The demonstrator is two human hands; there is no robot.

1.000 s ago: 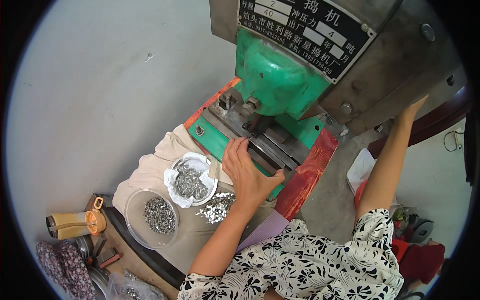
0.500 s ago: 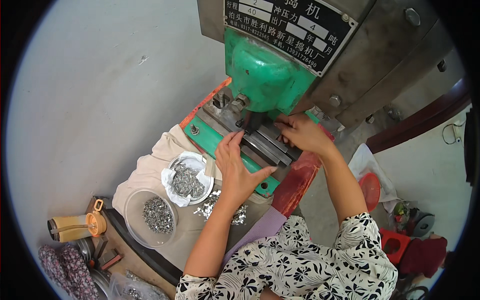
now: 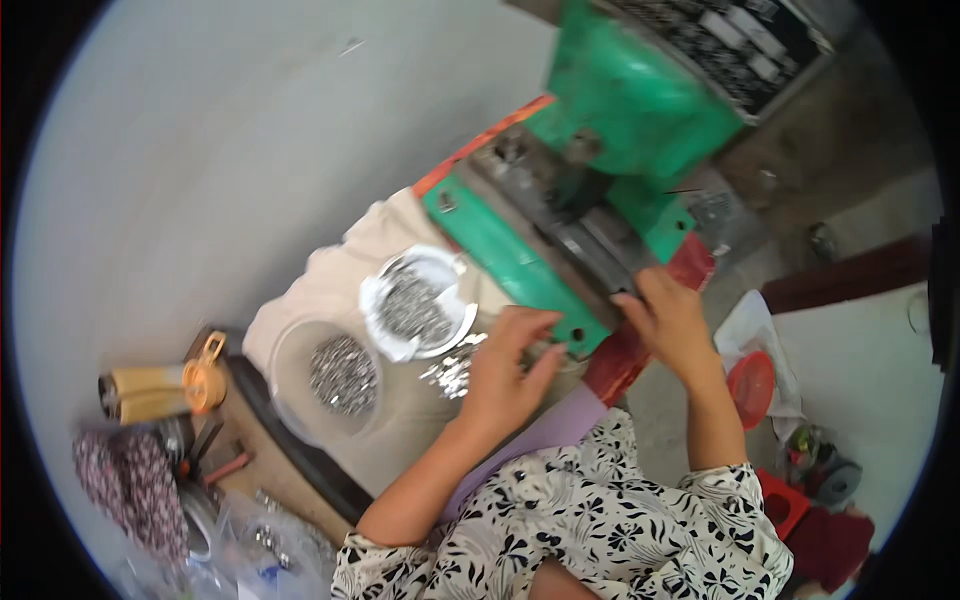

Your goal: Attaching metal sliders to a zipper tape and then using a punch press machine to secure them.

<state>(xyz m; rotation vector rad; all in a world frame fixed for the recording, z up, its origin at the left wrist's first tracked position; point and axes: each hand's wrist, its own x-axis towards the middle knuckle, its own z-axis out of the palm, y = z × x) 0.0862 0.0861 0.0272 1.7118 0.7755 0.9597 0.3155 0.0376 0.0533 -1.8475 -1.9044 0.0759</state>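
Observation:
A green press [image 3: 640, 100] stands at the upper right, its dark steel die [image 3: 600, 240] lying across a green base plate [image 3: 510, 255]. My left hand [image 3: 505, 375] hovers by the plate's near corner, thumb and fingers apart, with nothing visible between them. At the die's near end is my right hand [image 3: 675, 325], its thumb and forefinger spread apart; blur hides whether they touch the steel. Small shiny metal pieces [image 3: 452, 372] lie loose on the cloth beside my left hand. A white-lined bowl [image 3: 462, 315] holds thin metal parts.
A clear plastic tub [image 3: 290, 400] of small metal parts stands on the beige cloth [image 3: 345, 260]. Further left are a yellow bottle with an orange lid [image 3: 203, 385] and a flowered cloth [image 3: 130, 485]. A red basket [image 3: 752, 388] sits low on the right.
Both hands have drawn back from the die towards me, the left to the plate's near corner, the right to the die's near end. The view has shifted, moving the press up and right.

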